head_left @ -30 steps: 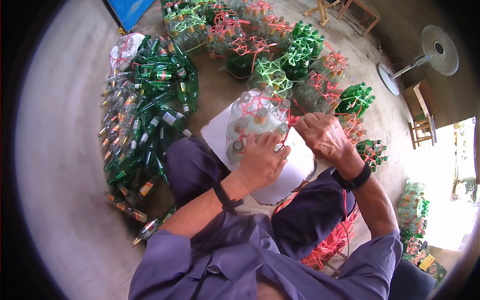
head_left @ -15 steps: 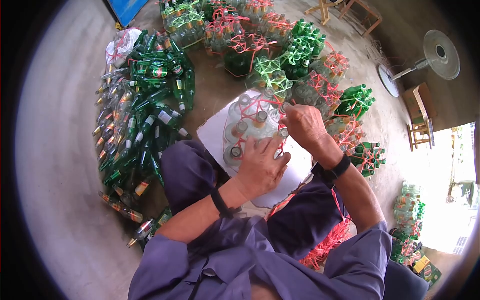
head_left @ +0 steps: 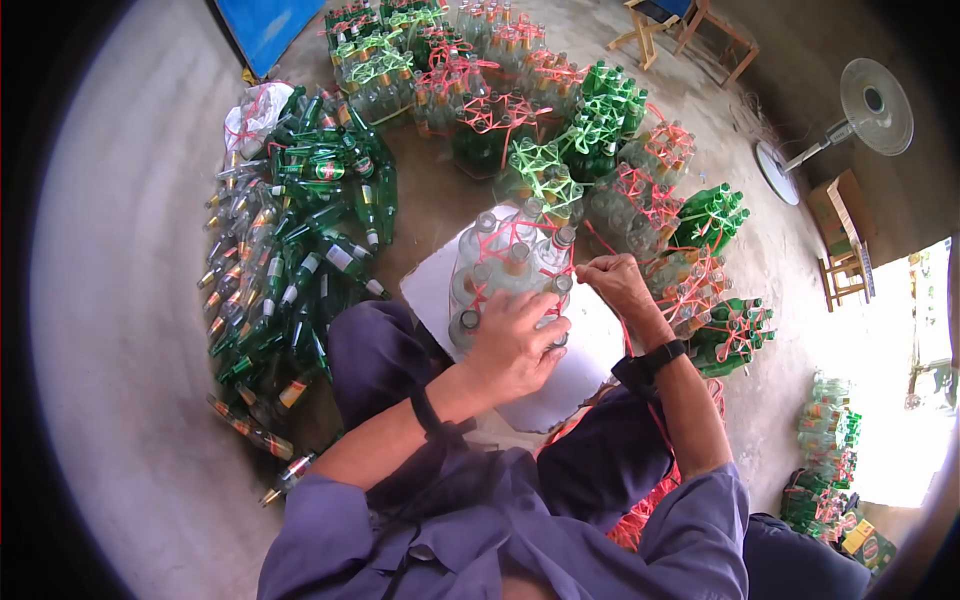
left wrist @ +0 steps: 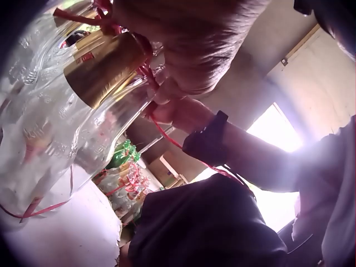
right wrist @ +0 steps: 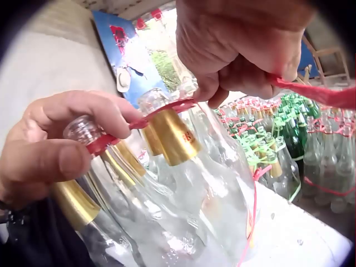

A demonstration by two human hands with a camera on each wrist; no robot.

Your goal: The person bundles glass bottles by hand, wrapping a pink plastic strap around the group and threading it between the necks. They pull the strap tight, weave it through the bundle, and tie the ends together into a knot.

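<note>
A bundle of clear glass bottles (head_left: 490,245), some with gold neck labels, stands on a white board (head_left: 590,340) in front of the person. Red plastic twine (right wrist: 158,114) runs between the bottle necks and round the bottles lower down. My left hand (head_left: 515,345) is at the near side of the bundle. In the right wrist view its thumb and fingers curl round a bottle neck (right wrist: 83,129), the index finger against the twine. Just right of the bundle, my right hand (head_left: 618,282) grips the red twine, which stretches from the necks; a loose length trails from the fist.
Green and clear bottles (head_left: 300,230) lie heaped at the left. Tied bottle bundles (head_left: 540,175) stand in an arc behind and right of the board. A fan (head_left: 875,105) is at the right. Red twine (head_left: 645,510) lies heaped beside the person's leg.
My right hand moved in over the bottle tops, then drew back to the right of the bundle, lower than before. The left hand stays at the near necks.
</note>
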